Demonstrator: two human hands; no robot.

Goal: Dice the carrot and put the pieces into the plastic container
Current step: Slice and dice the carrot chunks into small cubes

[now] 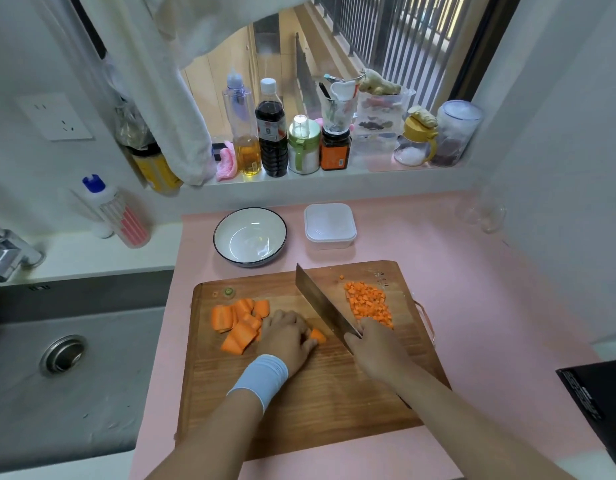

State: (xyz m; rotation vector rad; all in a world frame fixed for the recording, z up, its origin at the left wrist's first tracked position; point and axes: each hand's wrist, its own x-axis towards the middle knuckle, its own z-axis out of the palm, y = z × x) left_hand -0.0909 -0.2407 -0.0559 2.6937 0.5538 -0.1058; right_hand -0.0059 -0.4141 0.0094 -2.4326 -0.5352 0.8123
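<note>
On the wooden cutting board (299,403) my left hand (287,336) holds down an orange carrot piece (317,336) with curled fingers. Just to its right stands the cleaver (322,304), blade pointing away from me, and my right hand (377,348) grips its handle. A heap of larger carrot chunks (239,322) lies to the left of my left hand. A pile of small diced carrot (369,303) lies to the right of the blade. The plastic container (329,225), white and square with its lid on, stands beyond the board.
A white bowl with a dark rim (250,235) stands left of the container on the pink mat (473,289). The sink (64,358) lies to the left. Bottles and jars (272,129) line the windowsill. A black object (597,407) sits at the right edge.
</note>
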